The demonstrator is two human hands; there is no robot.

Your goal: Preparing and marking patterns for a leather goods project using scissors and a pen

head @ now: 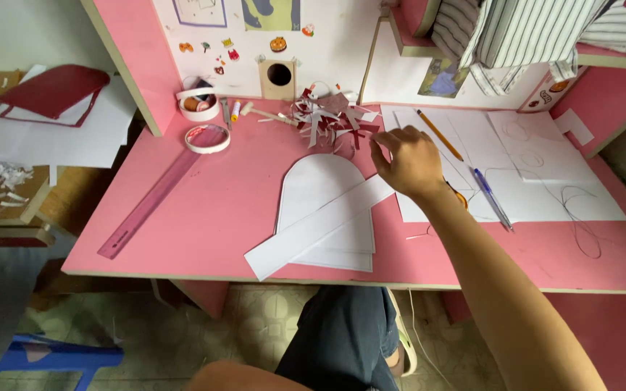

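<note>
The right hand (409, 161) is resting, fingers curled and pinching at the upper end of the long paper strip (320, 228) lying across the arched sheet (320, 185) on the pink desk (211, 210), light, floppy stock seemingly best gripped at an edge; left hand is unseen.

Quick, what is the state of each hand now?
Left hand: not in view.
Right hand: fingers curled beside the paper scraps; whether it grips anything cannot be told.
</note>
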